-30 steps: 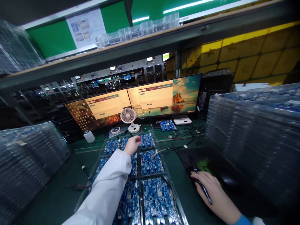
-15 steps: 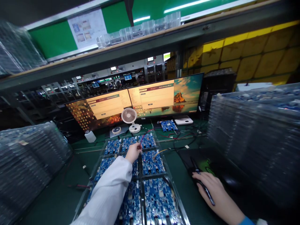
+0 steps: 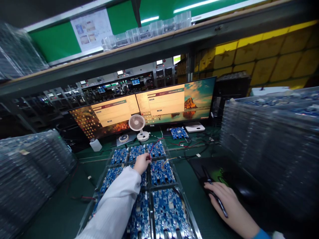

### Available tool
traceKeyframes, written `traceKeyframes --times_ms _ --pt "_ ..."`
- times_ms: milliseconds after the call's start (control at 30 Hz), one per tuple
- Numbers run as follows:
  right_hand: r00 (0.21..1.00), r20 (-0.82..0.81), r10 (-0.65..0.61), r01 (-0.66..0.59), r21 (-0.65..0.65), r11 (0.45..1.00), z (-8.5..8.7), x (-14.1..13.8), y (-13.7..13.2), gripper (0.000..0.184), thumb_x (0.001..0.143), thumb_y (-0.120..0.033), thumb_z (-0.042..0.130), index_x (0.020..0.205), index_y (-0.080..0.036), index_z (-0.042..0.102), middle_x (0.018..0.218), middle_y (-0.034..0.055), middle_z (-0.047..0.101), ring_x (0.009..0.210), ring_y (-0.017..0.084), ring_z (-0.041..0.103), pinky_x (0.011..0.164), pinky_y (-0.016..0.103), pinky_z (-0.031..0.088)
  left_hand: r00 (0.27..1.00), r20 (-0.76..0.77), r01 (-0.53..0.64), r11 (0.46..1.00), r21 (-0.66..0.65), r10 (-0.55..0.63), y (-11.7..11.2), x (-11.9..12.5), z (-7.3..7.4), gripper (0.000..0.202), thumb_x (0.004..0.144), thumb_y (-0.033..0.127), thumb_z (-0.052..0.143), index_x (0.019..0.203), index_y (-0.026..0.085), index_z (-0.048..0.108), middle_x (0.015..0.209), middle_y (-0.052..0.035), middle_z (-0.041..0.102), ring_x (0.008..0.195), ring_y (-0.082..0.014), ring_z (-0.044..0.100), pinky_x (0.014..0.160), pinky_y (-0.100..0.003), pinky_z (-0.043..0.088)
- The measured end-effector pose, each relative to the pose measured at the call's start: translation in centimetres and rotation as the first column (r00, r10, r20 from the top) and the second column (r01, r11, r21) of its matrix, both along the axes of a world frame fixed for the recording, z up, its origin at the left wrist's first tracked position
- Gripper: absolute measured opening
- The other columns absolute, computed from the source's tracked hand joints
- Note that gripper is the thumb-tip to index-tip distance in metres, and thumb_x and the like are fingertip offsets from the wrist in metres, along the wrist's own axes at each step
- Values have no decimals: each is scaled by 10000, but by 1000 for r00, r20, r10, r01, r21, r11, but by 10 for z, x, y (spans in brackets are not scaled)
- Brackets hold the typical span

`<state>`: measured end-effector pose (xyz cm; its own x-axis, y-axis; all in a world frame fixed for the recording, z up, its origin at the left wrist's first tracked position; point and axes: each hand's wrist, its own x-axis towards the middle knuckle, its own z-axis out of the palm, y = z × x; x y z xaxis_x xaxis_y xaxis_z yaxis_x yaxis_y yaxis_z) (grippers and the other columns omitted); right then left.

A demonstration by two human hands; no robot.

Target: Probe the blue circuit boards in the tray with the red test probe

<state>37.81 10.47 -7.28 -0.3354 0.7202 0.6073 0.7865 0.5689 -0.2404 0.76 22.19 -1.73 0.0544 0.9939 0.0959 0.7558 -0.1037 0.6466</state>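
A clear tray [image 3: 179,196] of several blue circuit boards [image 3: 159,172] lies in front of me. My left hand [image 3: 141,163], in a white sleeve, reaches over the middle row of boards and pinches the end of a red wire [image 3: 154,146]. My right hand [image 3: 224,202] rests on a black mouse at the near edge of a dark mouse pad [image 3: 224,174], with a dark pen [image 3: 214,194] held between its fingers.
Two monitors [image 3: 174,103] stand at the back with a small white fan [image 3: 137,124] before them. A lone blue board [image 3: 178,132] and loose cables lie near the screens. Tall stacks of clear trays rise on the left [image 3: 30,166] and right [image 3: 269,146]. A shelf runs overhead.
My left hand has drawn back toward me from the far row of boards to the middle row, still pinching the red wire. The right hand has stayed on the mouse.
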Motion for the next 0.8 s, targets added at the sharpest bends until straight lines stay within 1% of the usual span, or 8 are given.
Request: traceKeyframes --times_ms 67,233,367,567,800 --pt "1000 -2 -2 2 -17 1000 -1 0 0 275 892 -297 474 1093 -250 655 1069 54 699 1025 221 641 849 373 547 999 -28 -22 1000 3 23 -2 1 -1 190 716 27 594 779 203 628 771 18 704 791 -136 648 850 -261 455" --pt "1000 0 0 0 25 1000 -1 -1 1 273 893 -292 476 1094 -243 654 1059 53 699 1014 216 643 840 366 550 996 -71 -53 998 17 54 -2 2 -2 180 728 54 604 805 214 634 801 19 728 849 -150 660 910 -290 431" --pt "1000 -2 3 -3 51 999 0 -1 0 263 900 -287 476 1087 -240 654 1049 51 700 1000 208 647 826 358 555 996 -72 -55 998 43 58 0 0 0 181 752 61 585 839 214 630 857 7 735 870 -148 655 890 -275 440" --pt "1000 -12 0 0 28 1000 0 -1 1 267 902 -300 471 1085 -245 659 1052 56 699 1004 218 646 831 371 555 996 -78 -43 998 42 46 0 1 2 200 752 35 583 831 214 628 863 8 734 872 -148 648 866 -260 449" --pt "1000 -4 20 -20 121 992 2 -1 1 249 901 -272 492 1101 -244 637 1037 40 696 977 198 645 804 340 548 995 -100 -25 999 42 29 1 -1 -3 193 744 38 590 809 216 626 835 12 724 837 -148 640 841 -260 444"
